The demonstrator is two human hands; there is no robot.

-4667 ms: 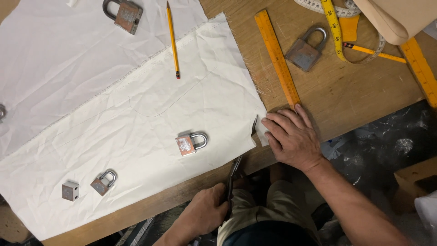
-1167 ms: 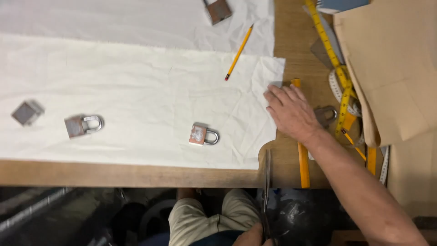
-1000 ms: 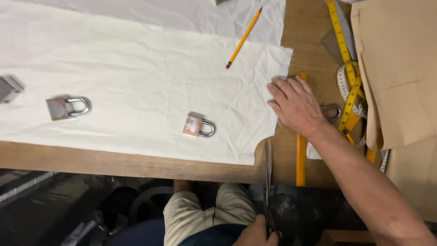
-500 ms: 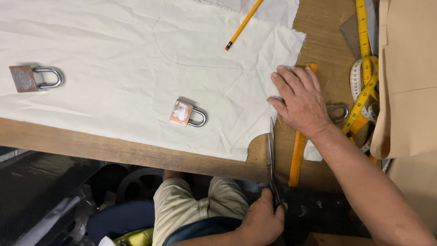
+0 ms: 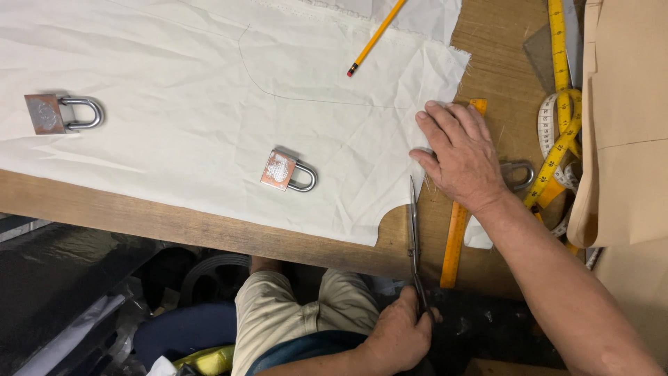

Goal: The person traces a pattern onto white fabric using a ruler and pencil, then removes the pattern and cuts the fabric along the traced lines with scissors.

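We saw the left hand (image 5: 400, 334) gripping the scissors (image 5: 415, 240) below the worktop's near edge, blades pointing straight away toward the white cloth (image 5: 209, 104), whose right edge the open right hand (image 5: 463, 157) pressed flat just beside the tips.

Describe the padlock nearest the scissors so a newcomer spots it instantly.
Start from the white fabric spread over the wooden table. The padlock lies on the cloth near its front edge, left of the scissors. Unlike the padlock at far left, its body is coppery.
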